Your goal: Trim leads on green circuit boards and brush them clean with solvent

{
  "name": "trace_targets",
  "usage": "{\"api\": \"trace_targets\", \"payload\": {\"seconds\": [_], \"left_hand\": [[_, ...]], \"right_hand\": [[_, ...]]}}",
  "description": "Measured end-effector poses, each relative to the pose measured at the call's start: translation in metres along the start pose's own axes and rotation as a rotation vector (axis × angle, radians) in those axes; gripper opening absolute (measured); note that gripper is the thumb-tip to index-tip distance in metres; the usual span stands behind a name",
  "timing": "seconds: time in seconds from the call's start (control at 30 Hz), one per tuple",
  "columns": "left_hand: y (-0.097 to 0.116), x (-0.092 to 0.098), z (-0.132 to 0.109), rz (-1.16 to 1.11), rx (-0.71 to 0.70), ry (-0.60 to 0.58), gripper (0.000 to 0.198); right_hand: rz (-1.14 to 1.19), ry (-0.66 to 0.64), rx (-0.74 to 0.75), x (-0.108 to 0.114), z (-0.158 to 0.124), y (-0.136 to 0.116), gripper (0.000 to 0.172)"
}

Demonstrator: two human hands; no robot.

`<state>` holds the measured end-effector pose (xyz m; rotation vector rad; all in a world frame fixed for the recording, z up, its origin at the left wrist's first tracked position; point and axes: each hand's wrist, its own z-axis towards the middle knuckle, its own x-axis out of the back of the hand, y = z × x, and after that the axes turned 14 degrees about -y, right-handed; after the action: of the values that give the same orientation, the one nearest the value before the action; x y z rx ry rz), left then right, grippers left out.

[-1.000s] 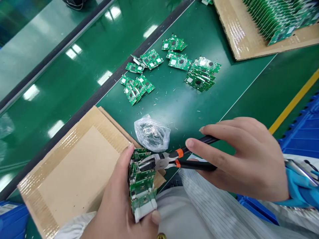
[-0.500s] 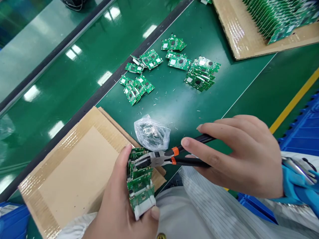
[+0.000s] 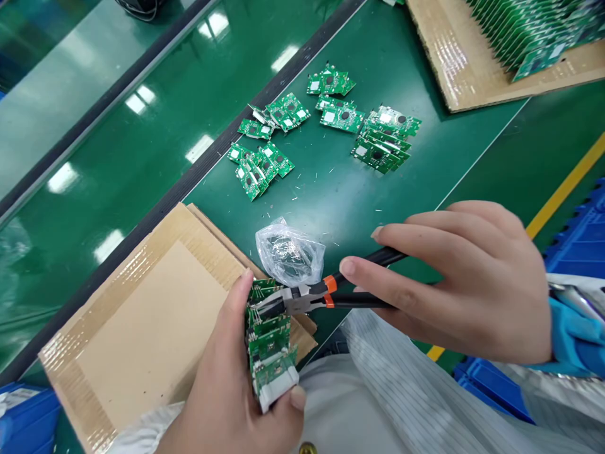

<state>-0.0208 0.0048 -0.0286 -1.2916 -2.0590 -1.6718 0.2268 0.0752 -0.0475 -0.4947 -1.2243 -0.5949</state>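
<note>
My left hand (image 3: 236,372) is wrapped round a stack of green circuit boards (image 3: 271,345), fanned slightly, with thin metal pins along the edge. In my right hand (image 3: 454,284) is a pair of cutting pliers (image 3: 297,299) with black handles and orange bands. The jaws lie at the pins of the boards near the top of the stack; whether they touch a pin I cannot make out. Just beyond the pliers sits a clear plastic bag (image 3: 289,252) holding shiny bits of cut wire.
Loose groups of circuit boards (image 3: 385,139) lie on the green table (image 3: 331,202) among scattered wire clippings. At the left is a flat cardboard box (image 3: 151,334). Cardboard (image 3: 437,57) at the upper right carries a row of upright boards (image 3: 534,31). Blue bins (image 3: 576,233) stand at the right.
My right hand has shifted slightly up and right, and the plier handles have drawn a little closer together. The left hand and its boards stay nearly in place.
</note>
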Motion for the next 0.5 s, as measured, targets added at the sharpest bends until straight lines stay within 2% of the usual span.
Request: {"api": "trace_targets", "payload": {"seconds": [0.17,0.5], "left_hand": [[-0.0042,0.0028,0.0034,0.018,-0.066,-0.015,0.087],[0.0003,0.0052,0.0050,0.026,-0.052,-0.071,0.091]], "right_hand": [[-0.036,-0.002,0.037,0.0026,0.0038,0.0051,0.029],[-0.033,-0.044,0.041,0.0060,0.0089,0.0063,0.029]]}}
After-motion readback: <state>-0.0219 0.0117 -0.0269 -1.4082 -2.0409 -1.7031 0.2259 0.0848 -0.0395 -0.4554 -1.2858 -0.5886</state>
